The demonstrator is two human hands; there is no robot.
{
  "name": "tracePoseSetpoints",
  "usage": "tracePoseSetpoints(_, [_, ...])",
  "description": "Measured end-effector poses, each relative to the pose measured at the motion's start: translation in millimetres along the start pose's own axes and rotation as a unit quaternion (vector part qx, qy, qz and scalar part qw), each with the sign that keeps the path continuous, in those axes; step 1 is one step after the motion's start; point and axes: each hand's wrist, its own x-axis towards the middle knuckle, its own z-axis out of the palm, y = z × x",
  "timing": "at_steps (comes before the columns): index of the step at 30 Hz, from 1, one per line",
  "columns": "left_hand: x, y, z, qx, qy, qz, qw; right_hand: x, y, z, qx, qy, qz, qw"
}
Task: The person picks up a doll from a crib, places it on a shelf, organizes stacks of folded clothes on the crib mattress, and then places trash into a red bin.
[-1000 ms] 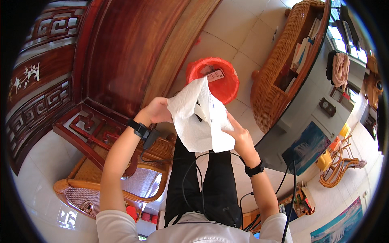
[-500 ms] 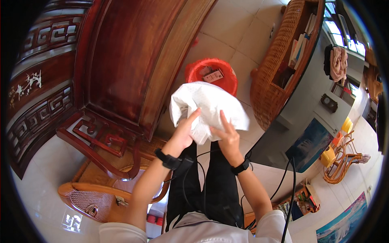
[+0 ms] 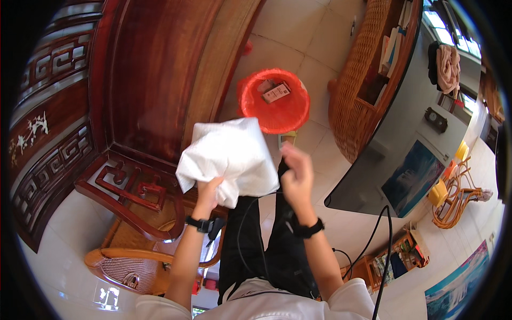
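Note:
A crumpled white bag (image 3: 229, 154) hangs in front of me, to the left of centre. My left hand (image 3: 209, 193) is closed on its lower edge, the fingers partly hidden by the folds. My right hand (image 3: 298, 173) is raised just right of the bag and apart from it. Motion blurs its curled fingers, so I cannot see whether anything is between them. Beyond both hands, a red waste bin (image 3: 296, 114) with a red liner stands on the tiled floor. A small printed carton (image 3: 276, 93) lies inside it.
A dark red wooden cabinet (image 3: 154, 74) rises at the left, beside a carved wooden chair (image 3: 125, 184). To the right are a wicker cabinet (image 3: 354, 80) with books and a large dark screen (image 3: 368, 181). Black cables (image 3: 388, 250) hang near my right arm.
The bag has moved left and toward me in my left hand. My right hand has let go of it and come away. The bin, formerly partly covered by the bag, shows more fully.

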Motion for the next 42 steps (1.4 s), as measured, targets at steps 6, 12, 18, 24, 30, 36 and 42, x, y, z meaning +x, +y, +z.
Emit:
tracePoseSetpoints(6, [-50, 0, -76, 0.054, 0.080, -0.097, 0.991, 125, 127, -12, 0.100, 0.154, 0.228, 0.956])
tracePoseSetpoints(12, [-68, 30, -35, 0.079, 0.128, -0.061, 0.987, 217, 272, 6, 0.254, 0.159, 0.388, 0.871])
tracePoseSetpoints(18, [-70, 13, -67, -0.015, 0.053, -0.024, 0.998, 280, 321, 56, 0.214, 0.255, 0.296, 0.895])
tracePoseSetpoints(24, [-58, 8, -85, 0.133, 0.122, -0.131, 0.975, 239, 287, 59, -0.089, 0.137, 0.146, 0.976])
tracePoseSetpoints(30, [-3, -4, -9, 0.086, 0.111, -0.058, 0.988, 171, 144, 11, -0.185, 0.245, 0.051, 0.950])
tracePoseSetpoints(36, [111, -42, 73, 0.078, -0.044, 0.030, 0.996, 175, 121, -33, -0.149, 0.336, 0.077, 0.927])
tracePoseSetpoints(42, [189, -64, 124, 0.038, -0.056, 0.000, 0.998, 192, 151, -38, -0.145, 0.339, 0.074, 0.926])
